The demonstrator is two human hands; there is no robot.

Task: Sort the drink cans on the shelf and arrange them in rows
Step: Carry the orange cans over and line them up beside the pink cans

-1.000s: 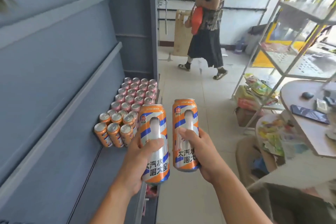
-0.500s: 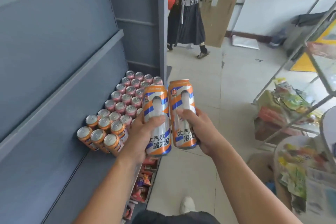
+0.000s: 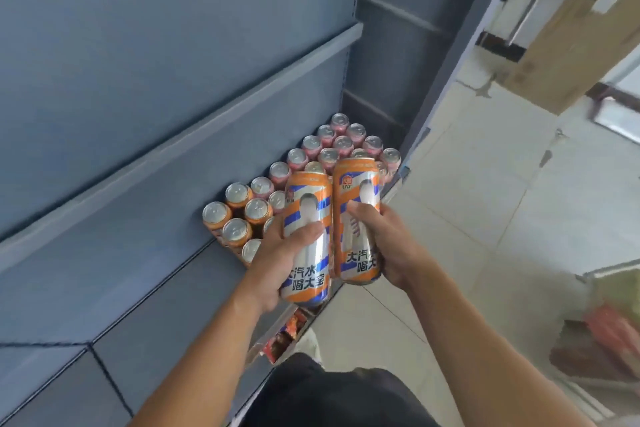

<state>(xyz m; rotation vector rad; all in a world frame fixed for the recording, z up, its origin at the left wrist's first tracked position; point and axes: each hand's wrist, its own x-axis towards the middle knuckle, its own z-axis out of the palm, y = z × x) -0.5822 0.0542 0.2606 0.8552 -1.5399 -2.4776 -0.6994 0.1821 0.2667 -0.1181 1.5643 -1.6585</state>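
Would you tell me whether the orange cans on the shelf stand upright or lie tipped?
Upright: the orange cans on the shelf show silver lids facing up.

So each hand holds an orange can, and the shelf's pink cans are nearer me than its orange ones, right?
No: the head view shows the pink cans farther away, the shelved orange cans nearer. The left hand holds the left orange can, the right hand the right orange can.

The left hand (image 3: 277, 263) and the left can (image 3: 304, 208) cover the nearest shelf cans (image 3: 239, 229) — their count cannot be told. The right can (image 3: 356, 191) hides more. Goods (image 3: 602, 340) at the right edge are blurred and cut off — kind unclear
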